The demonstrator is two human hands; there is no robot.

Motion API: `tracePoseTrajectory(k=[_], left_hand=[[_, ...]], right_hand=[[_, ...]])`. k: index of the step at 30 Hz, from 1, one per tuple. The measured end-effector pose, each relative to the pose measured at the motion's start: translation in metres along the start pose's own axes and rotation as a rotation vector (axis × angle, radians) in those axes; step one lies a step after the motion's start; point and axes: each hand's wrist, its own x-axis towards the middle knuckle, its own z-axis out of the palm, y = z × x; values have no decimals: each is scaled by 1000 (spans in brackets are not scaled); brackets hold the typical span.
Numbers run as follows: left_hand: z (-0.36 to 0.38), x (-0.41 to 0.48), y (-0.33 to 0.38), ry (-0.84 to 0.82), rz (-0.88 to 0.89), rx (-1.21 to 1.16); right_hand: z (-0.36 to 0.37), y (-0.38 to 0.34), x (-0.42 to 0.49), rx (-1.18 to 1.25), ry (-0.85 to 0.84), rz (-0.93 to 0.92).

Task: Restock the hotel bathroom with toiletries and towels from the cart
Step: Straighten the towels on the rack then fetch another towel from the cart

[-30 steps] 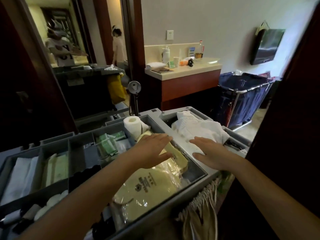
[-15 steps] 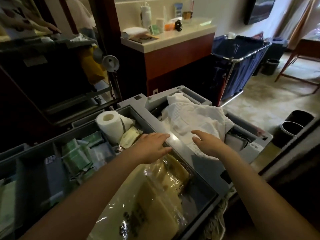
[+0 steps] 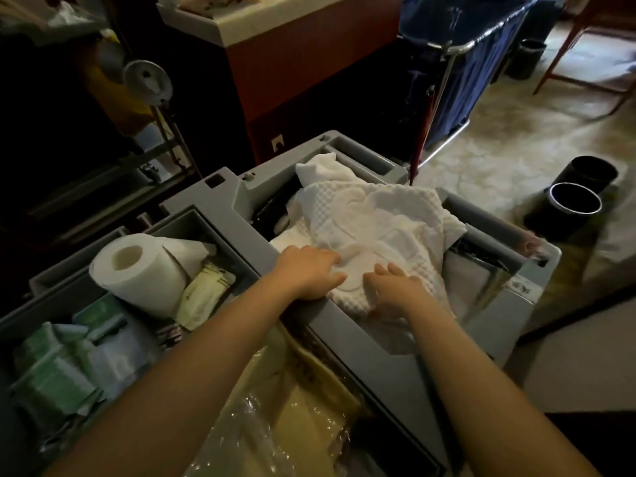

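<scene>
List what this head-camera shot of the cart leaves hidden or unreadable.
All in the head view:
Under the white towel: the bin's contents, covered by the cloth.
The right hand: pinching or only pressing the towel is unclear, since its fingers sink into the folds.
The green packets: labels blurred and dim.
The counter: its items are cut off by the top edge.
The yellow bags: print lost to wrap glare and the bottom edge.

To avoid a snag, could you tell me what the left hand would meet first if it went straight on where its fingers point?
The left hand would meet the white towel straight away, then probably the right hand; depth is unclear.
</scene>
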Motion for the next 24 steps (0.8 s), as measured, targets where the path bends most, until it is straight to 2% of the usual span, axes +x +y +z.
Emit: tracePoseTrajectory(k=[4, 8, 12, 15, 18, 21, 24], left_hand=[[0, 20, -4, -90, -51, -66], [1, 28, -6, 65, -82, -205], [2, 27, -7, 125, -92, -214], [4, 26, -7, 129, -99, -223], [5, 24, -8, 132, -100, -226], [6, 27, -10, 128, -84, -232], [6, 28, -10, 132, -68, -226]], right_hand=[[10, -2, 13, -116, -69, 31], [23, -6, 27, -326, -11, 65], [18, -8, 31, -311, 37, 53], [11, -7, 27, -228, 140, 30], [5, 2, 21, -30, 291, -18], [-1, 13, 17, 199, 378, -37], [-5, 16, 16, 314, 446, -33]])
